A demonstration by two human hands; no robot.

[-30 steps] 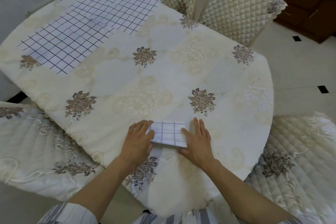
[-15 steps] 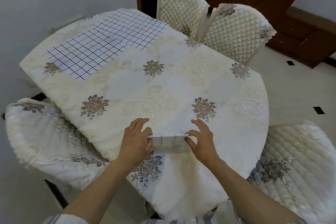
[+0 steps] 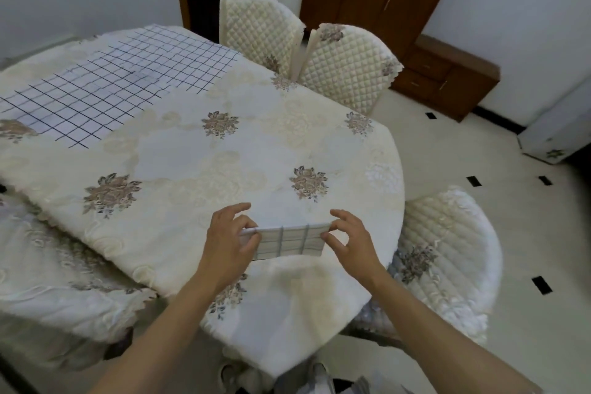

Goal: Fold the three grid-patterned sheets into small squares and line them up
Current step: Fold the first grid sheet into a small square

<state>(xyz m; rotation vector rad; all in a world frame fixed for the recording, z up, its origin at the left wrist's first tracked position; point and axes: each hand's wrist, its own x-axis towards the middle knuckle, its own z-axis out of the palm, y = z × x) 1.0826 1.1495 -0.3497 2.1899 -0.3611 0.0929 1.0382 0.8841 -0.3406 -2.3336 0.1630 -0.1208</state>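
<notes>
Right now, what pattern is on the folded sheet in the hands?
Head view: folded sheet is white with a grey-blue grid of lines.

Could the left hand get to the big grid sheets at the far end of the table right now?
Probably not at once. The left hand is pinching one end of the folded sheet, so it would have to let go first. Nothing stands on the tablecloth before the flat sheets, but they lie far off; leaning in looks needed.

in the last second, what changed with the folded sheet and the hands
The folded sheet lay flat under both palms; now the left hand and right hand pinch its far corners and have lifted that edge, tilting it toward the person. The unfolded grid sheets at the table's far left stayed put.
</notes>
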